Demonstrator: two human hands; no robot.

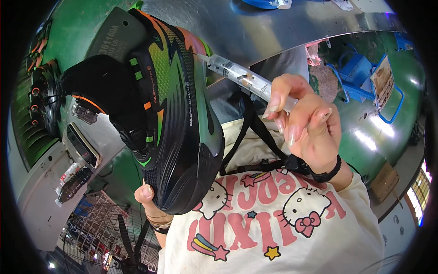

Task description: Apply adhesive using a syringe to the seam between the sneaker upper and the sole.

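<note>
A black sneaker (180,150) with green and orange patches stands toe-down in front of me, a grey-green shoe last (121,39) sticking out of its collar. My left hand (148,196) grips it at the toe; only the thumb and wrist show, the other fingers being hidden behind the shoe. In my right hand (315,121) is a clear plastic syringe (239,74), held between curled fingers and slanting up to the left. Its tip is at the sneaker's sole edge near the heel; whether they touch I cannot tell.
A shiny metal worktable (196,11) curves across the top. Several similar shoes (45,93) line a green conveyor or rack on the left, near a phone-like device (84,145). A fan (121,233) stands at lower left, a blue chair (360,75) at right, beyond a cardboard box (385,181).
</note>
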